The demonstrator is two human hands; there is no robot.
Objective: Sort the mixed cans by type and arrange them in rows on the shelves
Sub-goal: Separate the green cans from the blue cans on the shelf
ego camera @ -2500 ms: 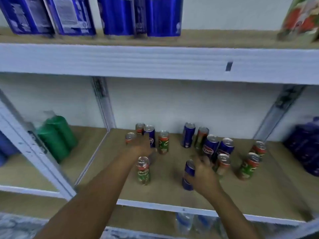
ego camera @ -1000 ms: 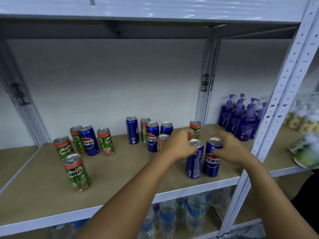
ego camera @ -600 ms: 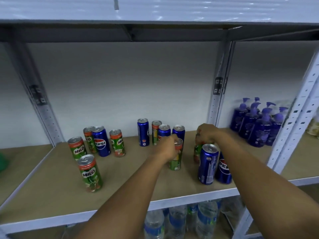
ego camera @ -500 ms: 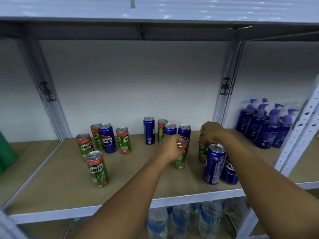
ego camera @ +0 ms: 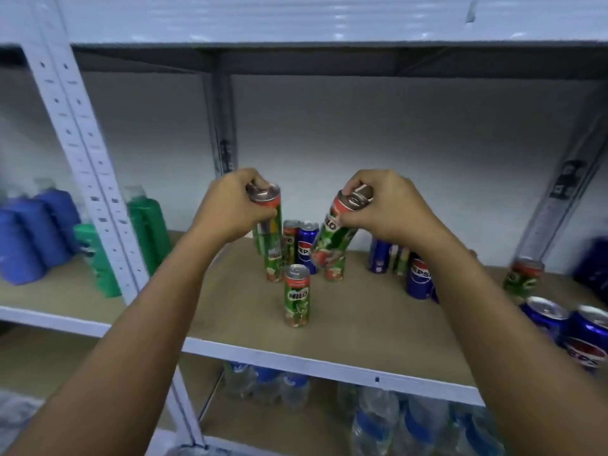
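Note:
My left hand grips the top of a green Milo can and holds it upright above the shelf. My right hand grips another green Milo can by its top, tilted to the left in the air. Below them one Milo can stands alone on the brown shelf board. Behind it stand more Milo cans and a blue Pepsi can. More Pepsi cans stand to the right, and two Pepsi cans sit at the front right.
A white upright post divides this bay from the left one, which holds green bottles and blue bottles. Water bottles fill the shelf below. A white shelf hangs overhead. A Milo can stands far right.
Each hand has lifted a Milo can off the shelf and carried it left. The view has swung left, so the purple pump bottles are gone and the green and blue bottles appear.

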